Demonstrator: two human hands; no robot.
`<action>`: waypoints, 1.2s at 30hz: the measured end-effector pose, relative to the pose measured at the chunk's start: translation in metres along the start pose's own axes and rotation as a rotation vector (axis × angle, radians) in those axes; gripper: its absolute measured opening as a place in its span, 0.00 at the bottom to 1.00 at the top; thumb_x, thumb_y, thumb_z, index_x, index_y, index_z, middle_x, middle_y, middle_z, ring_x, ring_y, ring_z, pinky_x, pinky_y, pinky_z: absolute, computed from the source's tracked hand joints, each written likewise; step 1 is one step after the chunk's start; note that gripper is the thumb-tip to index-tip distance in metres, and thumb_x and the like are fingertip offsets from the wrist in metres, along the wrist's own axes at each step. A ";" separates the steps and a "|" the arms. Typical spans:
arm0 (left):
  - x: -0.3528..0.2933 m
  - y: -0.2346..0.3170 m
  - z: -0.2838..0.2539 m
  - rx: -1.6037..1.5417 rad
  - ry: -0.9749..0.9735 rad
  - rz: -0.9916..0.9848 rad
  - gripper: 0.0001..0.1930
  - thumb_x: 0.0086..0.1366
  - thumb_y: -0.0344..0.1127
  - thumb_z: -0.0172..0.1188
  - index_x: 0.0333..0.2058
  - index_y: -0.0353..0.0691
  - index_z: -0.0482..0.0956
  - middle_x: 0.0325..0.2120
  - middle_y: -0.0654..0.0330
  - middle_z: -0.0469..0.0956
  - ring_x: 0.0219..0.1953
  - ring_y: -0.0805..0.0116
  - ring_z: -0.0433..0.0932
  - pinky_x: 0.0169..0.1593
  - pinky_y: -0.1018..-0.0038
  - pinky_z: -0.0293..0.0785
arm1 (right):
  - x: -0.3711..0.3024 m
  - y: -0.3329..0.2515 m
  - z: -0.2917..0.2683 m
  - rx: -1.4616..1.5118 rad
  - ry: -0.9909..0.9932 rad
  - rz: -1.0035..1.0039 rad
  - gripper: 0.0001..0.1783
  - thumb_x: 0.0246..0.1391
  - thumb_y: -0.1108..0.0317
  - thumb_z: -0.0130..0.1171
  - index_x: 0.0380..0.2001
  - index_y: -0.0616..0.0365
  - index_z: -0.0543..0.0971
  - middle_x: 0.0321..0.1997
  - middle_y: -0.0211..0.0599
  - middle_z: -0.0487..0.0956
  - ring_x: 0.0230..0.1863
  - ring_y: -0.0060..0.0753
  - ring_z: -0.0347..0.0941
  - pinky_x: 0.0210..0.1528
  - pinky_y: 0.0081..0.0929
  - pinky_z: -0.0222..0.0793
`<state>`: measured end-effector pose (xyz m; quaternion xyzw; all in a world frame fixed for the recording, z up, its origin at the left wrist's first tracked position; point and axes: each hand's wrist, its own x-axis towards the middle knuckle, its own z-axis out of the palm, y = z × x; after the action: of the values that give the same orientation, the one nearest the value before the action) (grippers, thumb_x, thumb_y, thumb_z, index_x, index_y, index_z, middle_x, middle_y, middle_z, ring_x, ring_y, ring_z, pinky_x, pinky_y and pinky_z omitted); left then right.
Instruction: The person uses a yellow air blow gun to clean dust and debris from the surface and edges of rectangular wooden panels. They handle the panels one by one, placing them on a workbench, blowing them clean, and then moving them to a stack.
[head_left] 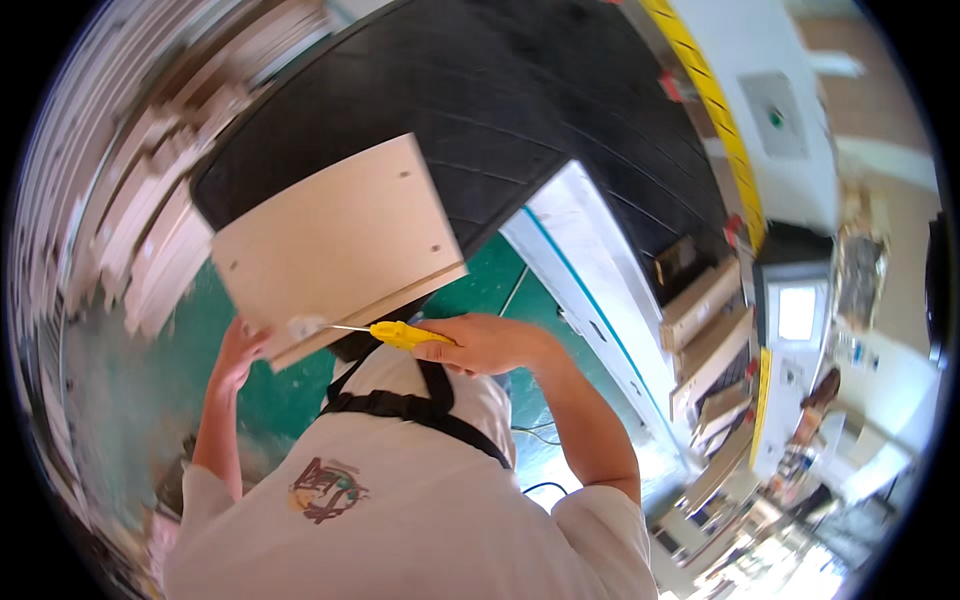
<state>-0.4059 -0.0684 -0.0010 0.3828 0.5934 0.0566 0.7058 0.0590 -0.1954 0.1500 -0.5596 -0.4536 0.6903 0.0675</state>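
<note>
A light wood panel (330, 230) with several small holes lies on the black work surface, its near side jutting over the edge. At its near left corner, my left hand (238, 352) grips the panel, with some fingers hidden. My right hand (478, 343) is closed around the yellow handle of a screwdriver (400, 335). The screwdriver's thin metal shaft points left along the panel's near edge. Its tip meets a small whitish spot (303, 327) that is too blurred to name.
Stacked wood boards (165, 240) stand at the left. A white metal beam (600, 300) runs beside the black conveyor-like surface (480, 90). More wood pieces (705, 345) lie at the right, near a yellow marked strip (715, 100). The floor (270, 400) is green.
</note>
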 end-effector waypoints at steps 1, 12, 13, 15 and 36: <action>0.001 -0.010 -0.013 -0.034 -0.018 -0.047 0.34 0.64 0.40 0.72 0.65 0.40 0.69 0.56 0.59 0.79 0.58 0.66 0.77 0.55 0.65 0.77 | -0.014 0.005 0.000 0.155 -0.074 0.061 0.31 0.72 0.37 0.44 0.52 0.55 0.76 0.30 0.36 0.82 0.31 0.32 0.80 0.33 0.31 0.73; -0.065 0.094 0.098 -0.301 -0.573 0.003 0.34 0.62 0.32 0.69 0.66 0.35 0.68 0.59 0.52 0.78 0.61 0.55 0.78 0.64 0.57 0.77 | -0.200 0.246 0.219 1.271 0.236 -0.214 0.38 0.69 0.27 0.39 0.47 0.54 0.75 0.27 0.31 0.78 0.23 0.22 0.68 0.23 0.23 0.57; -0.074 0.101 0.118 -0.268 -0.607 0.027 0.35 0.61 0.34 0.68 0.66 0.35 0.68 0.59 0.52 0.78 0.60 0.54 0.79 0.63 0.58 0.78 | -0.204 0.267 0.249 1.480 0.239 -0.315 0.40 0.68 0.26 0.40 0.49 0.55 0.76 0.26 0.31 0.76 0.23 0.25 0.69 0.23 0.23 0.57; -0.062 0.108 0.129 -0.149 -0.640 -0.039 0.35 0.61 0.36 0.68 0.65 0.34 0.69 0.58 0.51 0.79 0.59 0.54 0.79 0.62 0.58 0.78 | -0.206 0.310 0.331 1.479 0.224 -0.413 0.42 0.67 0.26 0.41 0.58 0.56 0.72 0.25 0.32 0.74 0.25 0.30 0.71 0.24 0.26 0.59; -0.156 -0.089 0.648 1.059 -1.336 -0.886 0.25 0.64 0.32 0.67 0.58 0.30 0.74 0.50 0.49 0.83 0.51 0.55 0.84 0.62 0.51 0.76 | -0.120 0.186 0.676 2.427 1.326 -0.988 0.44 0.64 0.28 0.48 0.67 0.52 0.69 0.21 0.42 0.73 0.18 0.41 0.68 0.22 0.34 0.63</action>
<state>0.0867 -0.5210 0.0709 0.3463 0.1079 -0.7206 0.5909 -0.3839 -0.7481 0.0790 -0.1601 0.3640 0.1697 0.9017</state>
